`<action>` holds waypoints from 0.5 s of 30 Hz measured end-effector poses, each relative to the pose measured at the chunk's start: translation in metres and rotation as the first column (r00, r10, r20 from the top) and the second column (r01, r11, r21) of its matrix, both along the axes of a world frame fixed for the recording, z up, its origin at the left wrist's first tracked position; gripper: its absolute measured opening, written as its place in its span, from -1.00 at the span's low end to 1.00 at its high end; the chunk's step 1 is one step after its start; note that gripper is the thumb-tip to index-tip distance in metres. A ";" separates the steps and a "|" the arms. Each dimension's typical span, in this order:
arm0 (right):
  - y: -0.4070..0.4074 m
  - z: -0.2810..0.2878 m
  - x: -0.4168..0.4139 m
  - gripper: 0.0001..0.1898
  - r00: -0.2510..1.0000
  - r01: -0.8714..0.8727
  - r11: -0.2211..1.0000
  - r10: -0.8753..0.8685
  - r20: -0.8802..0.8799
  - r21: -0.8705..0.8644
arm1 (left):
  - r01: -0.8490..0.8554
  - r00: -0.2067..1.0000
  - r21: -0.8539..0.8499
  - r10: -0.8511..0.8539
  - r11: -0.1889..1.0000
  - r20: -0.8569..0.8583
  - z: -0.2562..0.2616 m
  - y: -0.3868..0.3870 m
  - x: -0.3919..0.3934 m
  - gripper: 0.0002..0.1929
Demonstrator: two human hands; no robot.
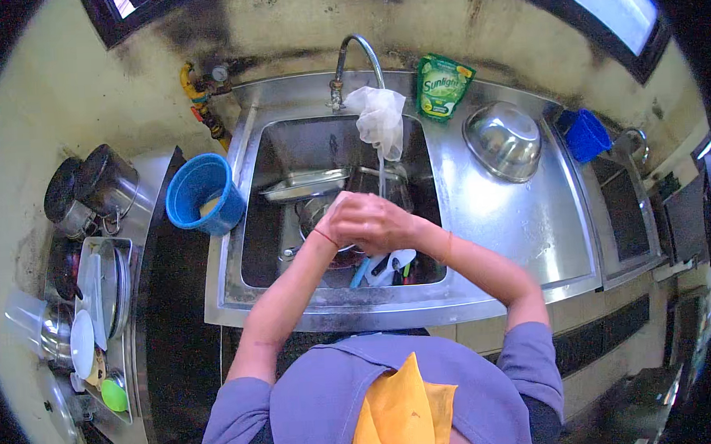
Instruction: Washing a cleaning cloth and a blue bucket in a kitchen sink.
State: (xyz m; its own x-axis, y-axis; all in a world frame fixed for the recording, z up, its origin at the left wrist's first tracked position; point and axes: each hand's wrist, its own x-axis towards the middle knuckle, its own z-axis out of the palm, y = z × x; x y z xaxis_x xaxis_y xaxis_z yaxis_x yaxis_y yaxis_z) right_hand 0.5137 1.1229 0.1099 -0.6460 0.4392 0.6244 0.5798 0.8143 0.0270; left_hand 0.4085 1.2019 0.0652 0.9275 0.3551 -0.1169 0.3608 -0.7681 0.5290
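Observation:
Over the stainless steel sink (252,227), my left hand (338,218) and my right hand (389,225) are pressed together, fingers overlapping. Whether something lies between the palms is hidden. Just behind them, a thin stream of water (382,175) falls from a white cloth or mesh (380,118) wrapped around the mouth of the faucet (355,41). Beneath my hands the basin holds a rectangular metal tray (305,186), a round metal pot (313,215) partly covered by my hands, and several utensils with coloured handles (388,270) near the front wall.
A blue bucket (233,195) stands left of the sink. On the right counter are a green Sunlight pouch (445,87), an upturned metal bowl (503,142) and a blue container (586,136). Pots (109,180) and a tray of plates (121,294) occupy the left counter.

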 end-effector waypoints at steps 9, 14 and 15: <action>0.033 0.001 -0.024 -0.67 0.264 0.154 0.969 -0.227 -0.938 -0.191 | 0.492 0.589 -0.851 0.791 -0.185 0.169 0.009 0.018 0.031 -0.84; 0.050 -0.005 -0.020 -0.51 -0.358 -0.017 0.985 -0.166 -0.919 -0.171 | -0.132 -0.035 -0.910 0.916 0.393 0.401 0.016 0.017 0.045 -0.81; 0.052 -0.009 -0.019 -0.52 -0.460 -0.045 0.987 -0.159 -0.874 -0.155 | -0.254 -0.033 -0.837 0.860 0.485 0.509 0.015 0.018 0.045 -0.82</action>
